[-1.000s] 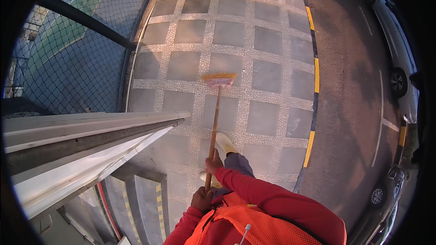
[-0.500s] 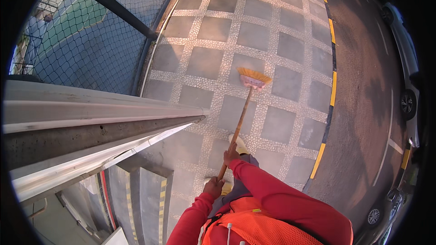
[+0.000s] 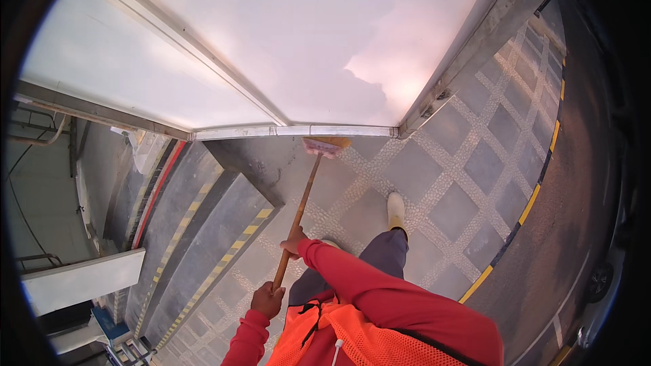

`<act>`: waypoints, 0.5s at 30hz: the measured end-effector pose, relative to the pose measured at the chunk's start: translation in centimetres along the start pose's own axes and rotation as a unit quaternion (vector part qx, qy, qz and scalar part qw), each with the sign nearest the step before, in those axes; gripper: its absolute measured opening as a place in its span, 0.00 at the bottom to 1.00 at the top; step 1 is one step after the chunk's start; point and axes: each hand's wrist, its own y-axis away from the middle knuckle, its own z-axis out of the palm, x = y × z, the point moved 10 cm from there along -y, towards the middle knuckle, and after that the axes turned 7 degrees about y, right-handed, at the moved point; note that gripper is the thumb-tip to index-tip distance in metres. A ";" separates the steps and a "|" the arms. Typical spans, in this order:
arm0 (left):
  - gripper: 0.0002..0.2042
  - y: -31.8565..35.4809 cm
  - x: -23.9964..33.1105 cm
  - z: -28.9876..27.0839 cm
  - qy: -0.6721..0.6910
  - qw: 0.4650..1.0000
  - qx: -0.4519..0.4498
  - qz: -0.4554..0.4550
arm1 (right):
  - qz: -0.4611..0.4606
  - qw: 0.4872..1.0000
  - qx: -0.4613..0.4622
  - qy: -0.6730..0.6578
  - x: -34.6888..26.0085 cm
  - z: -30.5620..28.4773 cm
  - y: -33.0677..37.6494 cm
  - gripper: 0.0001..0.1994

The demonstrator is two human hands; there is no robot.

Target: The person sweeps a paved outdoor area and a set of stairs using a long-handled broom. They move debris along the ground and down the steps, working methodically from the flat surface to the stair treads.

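Swinging from open paving point(image 3: 456, 211), we bring the broom head point(image 3: 325, 147) to the white panel's point(image 3: 285, 47) lower edge, seemingly sweeping there now, left hand point(image 3: 268, 300) and right hand point(image 3: 293, 242) both wrapped around the broom handle point(image 3: 304, 203).

Pinkish glare washed the pale panel point(image 3: 291, 47) beyond my broom head point(image 3: 324, 148), which looked slightly soft, while hazy daylight lay over the paving point(image 3: 453, 211). The curb point(image 3: 529, 204) bowed outward (black swallowed every corner of my view).

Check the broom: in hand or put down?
In hand: the left hand and right hand both close around the broom handle.
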 end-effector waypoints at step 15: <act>0.15 -3.4 3.9 1.7 0.120 0.977 -0.133 0.115 | 0.117 0.941 0.318 -0.003 9.9 -17.2 -1.3 0.23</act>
